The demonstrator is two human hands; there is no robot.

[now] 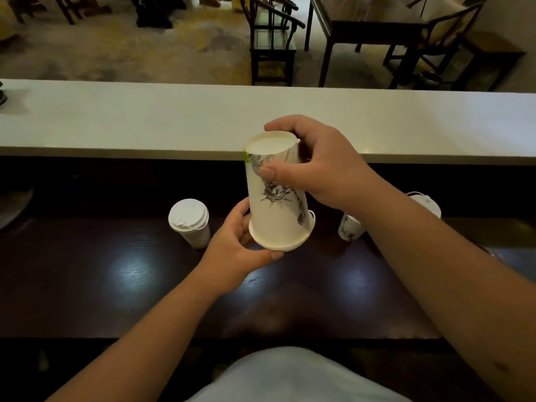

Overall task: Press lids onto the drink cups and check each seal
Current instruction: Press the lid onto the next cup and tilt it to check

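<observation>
A white paper cup (275, 210) with a dark print is held upside down above the dark counter, its base on top and its white lid (282, 245) at the bottom. My right hand (316, 166) grips the cup near its base, thumb across the print. My left hand (240, 242) holds the lidded end from below, thumb along the lid's rim. A second cup (191, 223) with a white lid stands upright on the counter to the left. A third printed cup (349, 227) shows partly behind my right forearm.
The dark wooden counter (145, 274) lies below my hands, with a raised white ledge (145, 117) behind it. Another white lidded thing (426, 203) sits at the right, mostly hidden by my arm. Dark chairs (272, 39) and a table (371, 27) stand beyond the ledge.
</observation>
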